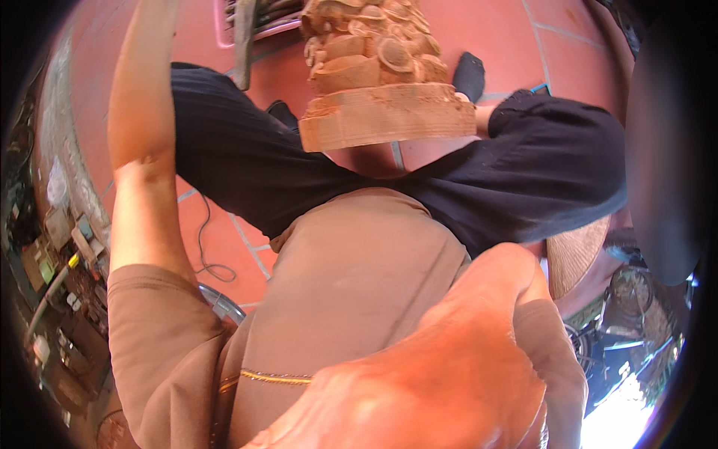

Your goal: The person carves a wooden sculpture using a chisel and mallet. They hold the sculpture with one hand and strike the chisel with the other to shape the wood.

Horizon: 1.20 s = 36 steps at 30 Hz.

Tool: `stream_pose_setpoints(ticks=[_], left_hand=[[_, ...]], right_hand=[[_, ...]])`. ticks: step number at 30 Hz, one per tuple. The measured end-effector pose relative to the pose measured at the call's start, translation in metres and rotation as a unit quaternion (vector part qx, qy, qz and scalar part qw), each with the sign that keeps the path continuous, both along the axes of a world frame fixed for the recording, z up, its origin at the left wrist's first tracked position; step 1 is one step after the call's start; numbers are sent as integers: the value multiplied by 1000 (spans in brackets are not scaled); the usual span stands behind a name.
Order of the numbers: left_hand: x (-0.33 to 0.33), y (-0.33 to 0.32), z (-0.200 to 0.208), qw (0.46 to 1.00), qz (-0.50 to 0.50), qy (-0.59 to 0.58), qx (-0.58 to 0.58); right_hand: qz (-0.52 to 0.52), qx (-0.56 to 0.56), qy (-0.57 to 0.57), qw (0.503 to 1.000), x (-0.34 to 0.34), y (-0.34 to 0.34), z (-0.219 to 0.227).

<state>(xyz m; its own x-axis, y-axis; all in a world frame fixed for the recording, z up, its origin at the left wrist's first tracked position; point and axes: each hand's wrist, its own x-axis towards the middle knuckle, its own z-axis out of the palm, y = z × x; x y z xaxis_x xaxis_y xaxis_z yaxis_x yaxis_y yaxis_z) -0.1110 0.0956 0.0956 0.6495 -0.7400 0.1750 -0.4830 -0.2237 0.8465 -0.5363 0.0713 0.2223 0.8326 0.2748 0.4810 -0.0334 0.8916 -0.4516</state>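
In front of me, between my legs, stands a carved reddish-brown wooden sculpture [374, 63] with rounded, layered shapes. Its thick, plain base [389, 120] faces me, and its top runs out of the picture. My left arm reaches forward along the left side; the hand lies beyond the upper edge. Bent at the elbow, my right arm comes back close to the camera, with my right hand [366, 408] large and blurred at the lower edge. The fingers of that hand are hidden, so whether it holds anything does not show. Neither hand visibly touches the carving.
A pink plastic crate [224, 26] with slender items sits beyond my left knee, a wooden piece [244, 45] beside it. A dark cable [206, 247] curls over the red floor tiles [232, 262]. Mixed clutter [75, 299] lines the left. Right of me is a round-edged brown thing [576, 254].
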Motion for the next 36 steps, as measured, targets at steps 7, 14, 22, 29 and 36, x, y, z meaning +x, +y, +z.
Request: stream_pose_setpoints(ticks=[7, 14, 22, 29, 36], left_hand=[[10, 3, -4, 999, -1, -25, 25], [51, 3, -17, 991, -21, 32, 129], [30, -18, -29, 998, -60, 1, 5], [50, -37, -39, 995, -88, 6, -39], [54, -38, -36, 997, -74, 4, -20]], right_hand=[[-13, -16, -15, 1000, 2, 6, -1], [-78, -56, 11, 995, -9, -16, 5], [-179, -120, 22, 976, -14, -22, 16], [-247, -155, 22, 956, -20, -14, 31], [-274, -182, 12, 944, -17, -8, 36]])
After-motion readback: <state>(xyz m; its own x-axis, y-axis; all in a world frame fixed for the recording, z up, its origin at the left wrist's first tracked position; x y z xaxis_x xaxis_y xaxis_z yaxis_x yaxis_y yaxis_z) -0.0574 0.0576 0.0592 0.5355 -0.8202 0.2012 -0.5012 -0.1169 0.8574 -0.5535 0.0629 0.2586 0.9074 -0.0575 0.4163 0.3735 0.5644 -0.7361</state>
